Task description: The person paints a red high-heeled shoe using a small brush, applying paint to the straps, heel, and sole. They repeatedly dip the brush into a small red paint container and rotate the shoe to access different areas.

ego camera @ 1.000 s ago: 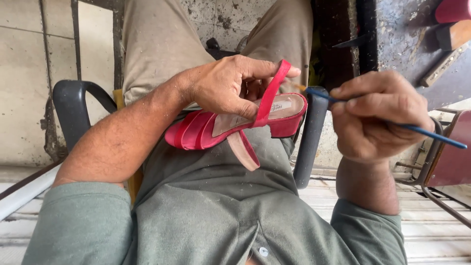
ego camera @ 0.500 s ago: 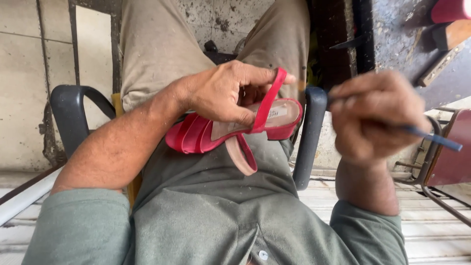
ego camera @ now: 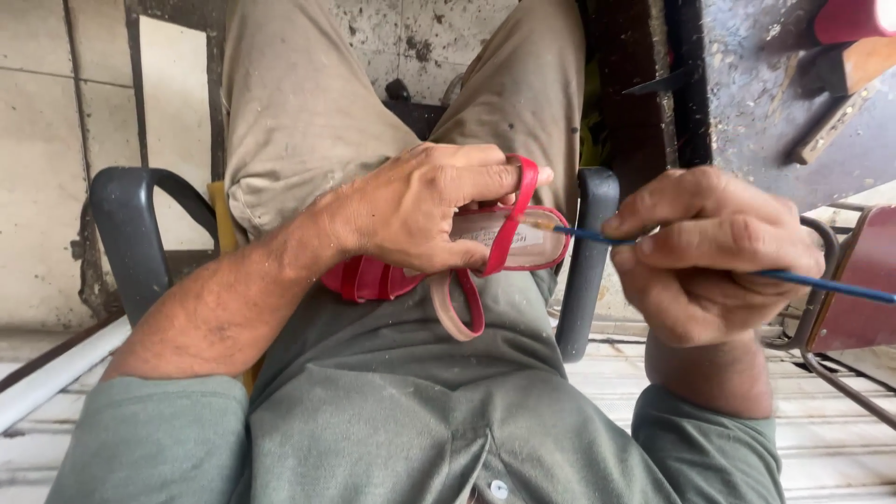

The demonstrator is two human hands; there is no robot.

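Left hand (ego camera: pixel 425 210) is gripping a red strappy sandal (ego camera: pixel 509 241).
Right hand (ego camera: pixel 714 252) is pinching a thin blue stick (ego camera: pixel 821 285), tip seemingly touching the insole.

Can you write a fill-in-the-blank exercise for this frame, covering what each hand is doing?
1. The left hand holds a ____ sandal on the person's lap.
2. The right hand holds a thin blue ____, its tip at the sandal's insole.
3. A finger of the left hand is hooked through the sandal's ____.
4. The person sits in a chair with dark ____ on both sides.

Missing words: red; stick; strap; armrests
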